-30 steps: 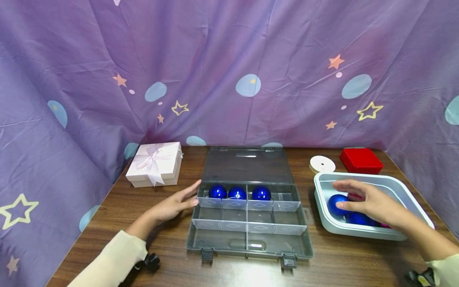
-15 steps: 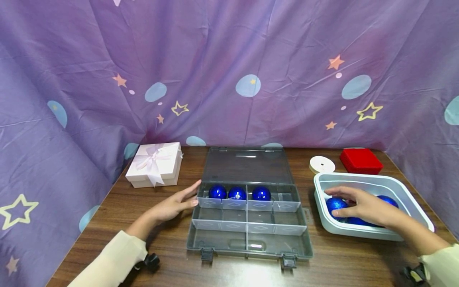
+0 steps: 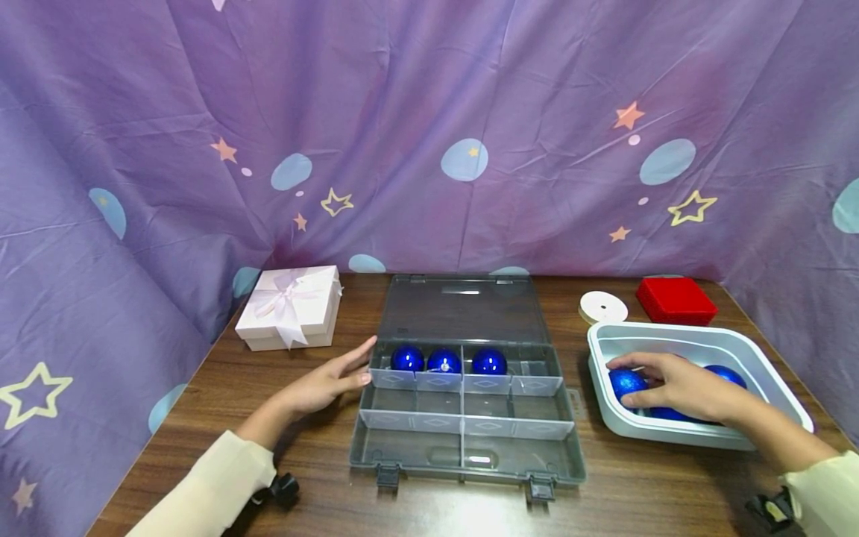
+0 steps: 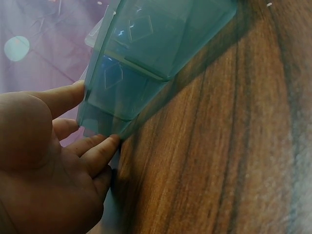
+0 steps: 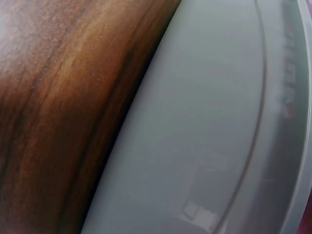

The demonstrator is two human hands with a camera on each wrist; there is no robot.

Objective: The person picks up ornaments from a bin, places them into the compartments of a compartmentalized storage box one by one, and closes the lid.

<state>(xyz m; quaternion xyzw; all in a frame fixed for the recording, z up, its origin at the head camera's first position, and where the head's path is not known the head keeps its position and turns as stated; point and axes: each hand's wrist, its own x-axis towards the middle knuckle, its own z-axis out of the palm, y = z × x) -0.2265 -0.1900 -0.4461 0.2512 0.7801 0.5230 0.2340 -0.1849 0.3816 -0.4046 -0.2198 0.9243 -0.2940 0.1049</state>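
My right hand (image 3: 684,388) reaches into a pale grey-blue tub (image 3: 678,434), thumb and fingers around a glittery blue bauble (image 3: 627,382) near the tub's left wall. Other blue baubles (image 3: 727,373) lie partly hidden under and behind that hand. The right wrist view has only the tub's outer wall (image 5: 185,117) and the table, with the hand out of sight. At the left side of a clear grey compartment box (image 3: 409,447), my left hand (image 3: 322,384) touches the wall with extended fingers. Shiny blue baubles (image 3: 407,359) occupy the box's back row, two left of the centre divider and one right.
The box's lid (image 3: 463,309) lies back toward the curtain. A white gift box (image 3: 291,306) with a ribbon bow stands back left. Behind the tub are a white ribbon spool (image 3: 602,307) and a red box (image 3: 675,300). Two latches (image 3: 387,476) jut from the box's front edge.
My right hand has moved slightly left and lower into the tub, its fingers closing around the glittery bauble, which has shifted a little left. The left hand stays still.
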